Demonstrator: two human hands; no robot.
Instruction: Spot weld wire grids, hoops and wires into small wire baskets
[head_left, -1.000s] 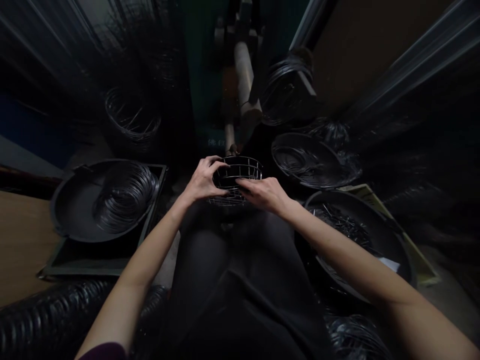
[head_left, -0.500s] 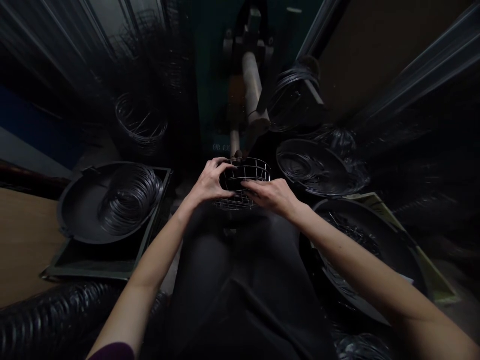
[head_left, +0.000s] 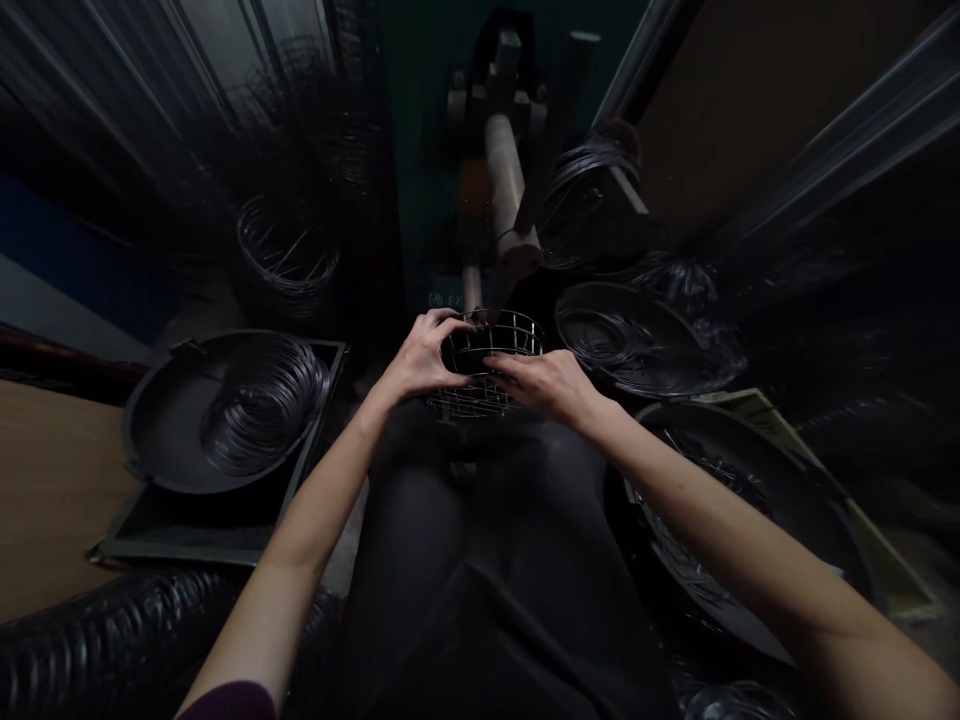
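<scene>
Flanking the wire basket (head_left: 480, 350) are left hand (head_left: 421, 358) and right hand (head_left: 553, 384).

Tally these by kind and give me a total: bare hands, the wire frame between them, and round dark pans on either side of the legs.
Bare hands: 2, the left hand and right hand
Wire frame: 1
Round dark pans: 3, the left pan, upper right pan and lower right pan
Total: 6

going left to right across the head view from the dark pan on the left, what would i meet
Left pan holding a wire coil → left hand → wire basket → right hand → right pan with loose wire pieces.
</scene>
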